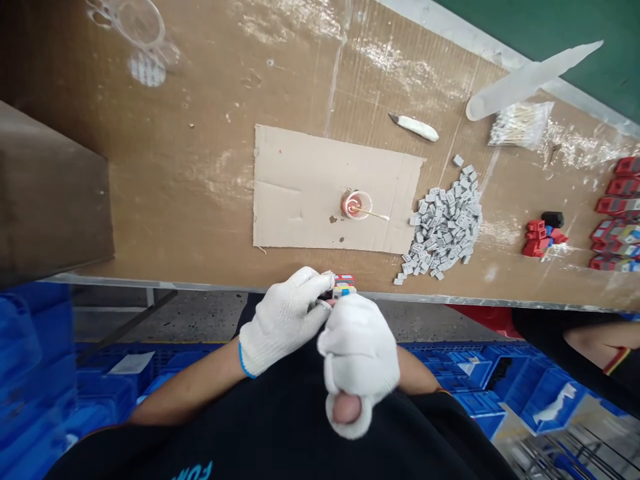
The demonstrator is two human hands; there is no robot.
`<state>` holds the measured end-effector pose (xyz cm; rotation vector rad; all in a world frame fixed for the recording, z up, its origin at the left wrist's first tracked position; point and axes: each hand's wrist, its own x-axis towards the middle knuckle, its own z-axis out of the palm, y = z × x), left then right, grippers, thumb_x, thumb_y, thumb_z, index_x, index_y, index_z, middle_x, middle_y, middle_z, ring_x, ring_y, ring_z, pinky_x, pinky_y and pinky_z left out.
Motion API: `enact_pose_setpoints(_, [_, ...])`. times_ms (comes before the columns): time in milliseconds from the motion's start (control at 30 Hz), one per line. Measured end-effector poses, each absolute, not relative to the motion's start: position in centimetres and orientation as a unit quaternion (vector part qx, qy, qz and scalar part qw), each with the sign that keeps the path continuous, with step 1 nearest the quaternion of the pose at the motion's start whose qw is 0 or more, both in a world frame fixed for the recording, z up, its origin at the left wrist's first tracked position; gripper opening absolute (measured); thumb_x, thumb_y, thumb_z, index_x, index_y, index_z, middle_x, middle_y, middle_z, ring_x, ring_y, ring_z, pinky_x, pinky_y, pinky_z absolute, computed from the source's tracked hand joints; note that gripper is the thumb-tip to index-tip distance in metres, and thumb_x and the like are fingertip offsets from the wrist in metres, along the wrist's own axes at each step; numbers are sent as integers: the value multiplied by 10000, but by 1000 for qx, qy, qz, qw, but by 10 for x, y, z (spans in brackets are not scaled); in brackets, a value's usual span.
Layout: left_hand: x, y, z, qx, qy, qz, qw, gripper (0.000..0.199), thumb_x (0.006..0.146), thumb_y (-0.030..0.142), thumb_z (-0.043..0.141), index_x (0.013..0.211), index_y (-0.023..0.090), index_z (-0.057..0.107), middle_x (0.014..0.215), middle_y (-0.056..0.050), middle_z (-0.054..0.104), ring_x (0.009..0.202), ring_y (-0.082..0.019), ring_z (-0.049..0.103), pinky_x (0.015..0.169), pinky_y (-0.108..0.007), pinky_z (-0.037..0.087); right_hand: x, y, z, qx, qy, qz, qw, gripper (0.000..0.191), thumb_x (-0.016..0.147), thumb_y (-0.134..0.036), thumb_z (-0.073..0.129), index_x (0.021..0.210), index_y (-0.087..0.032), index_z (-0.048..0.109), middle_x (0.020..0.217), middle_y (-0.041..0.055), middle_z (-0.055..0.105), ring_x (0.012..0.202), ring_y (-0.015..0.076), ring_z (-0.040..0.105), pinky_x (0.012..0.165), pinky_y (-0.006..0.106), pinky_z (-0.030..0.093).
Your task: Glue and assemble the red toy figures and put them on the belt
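My left hand [287, 320], in a white knit glove with a blue cuff, pinches a small plastic piece [345, 285] at the table's front edge. The piece shows red, white, yellow and blue; gloved fingers cover its lower side. My right hand [361, 353], also gloved in white, is closed just beside the piece, its bare thumb tip poking through the glove. What lies inside the right fingers is hidden. Beyond the hands, a small clear cup [357, 204] of reddish liquid, with a cotton swab [373, 214] in it, stands on a cardboard sheet [300, 193].
A heap of small grey parts [445, 223] lies right of the cardboard. Behind are a white-wrapped blade [415, 127], a bag of cotton swabs [520, 125] and a white spout [530, 83]. Red pieces [537, 239] sit farther right. A metal box [50, 200] stands left; a person's arm [600, 343] shows right.
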<state>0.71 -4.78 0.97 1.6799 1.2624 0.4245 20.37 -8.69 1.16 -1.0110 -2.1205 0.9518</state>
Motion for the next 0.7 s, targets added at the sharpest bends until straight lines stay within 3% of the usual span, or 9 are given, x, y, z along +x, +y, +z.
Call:
enact_pose_setpoints(100, [7,-45,10,662,521,175,510,265,1130,254,577,1087,278,837,856,11,742,717,-175,738,659,-270,542,193,-60,13,-290,-803,385,351,540,1107,-728,625,755,-318,621,735,3,644,637,198,616,642,380,576])
enact_pose_setpoints(233, [5,-40,12,642,493,185,558,238,1112,252,583,1054,272,813,871,10,793,764,-185,789,738,-280,601,184,-40,17,-304,-797,373,365,539,1211,-590,463,764,-309,571,661,-24,603,565,175,558,648,360,550])
enact_pose_setpoints(367, [5,-35,16,642,505,162,553,155,1003,214,650,1034,267,792,928,4,835,783,-201,794,743,-298,606,195,-43,22,-431,-742,275,434,499,1256,-490,382,823,-301,544,677,-17,572,569,181,559,605,354,496])
enact_pose_setpoints(467, [7,-31,20,636,528,123,550,150,957,214,667,1035,272,782,877,18,811,694,-203,730,686,-308,567,214,-46,29,-545,-704,243,384,418,1252,-411,481,864,-281,565,727,-13,623,646,176,611,627,333,480])
enact_pose_setpoints(533, [9,-27,24,639,530,96,549,93,961,216,670,910,273,723,788,32,746,627,-198,663,623,-309,497,228,-48,36,-555,-708,282,334,432,1258,-419,496,860,-270,575,731,-25,628,633,154,579,610,314,445])
enact_pose_setpoints(600, [10,-22,28,655,519,76,544,198,968,199,670,787,275,640,709,37,664,588,-197,606,590,-315,429,236,-51,44,-535,-708,350,299,505,1269,-478,461,826,-265,575,703,-36,596,595,140,528,589,312,414])
enact_pose_setpoints(700, [11,-17,31,678,491,67,542,299,987,177,671,720,279,587,648,38,591,558,-204,562,577,-329,375,235,-59,51,-501,-642,481,325,683,1256,-682,335,712,-282,438,624,-36,481,542,147,449,556,328,386])
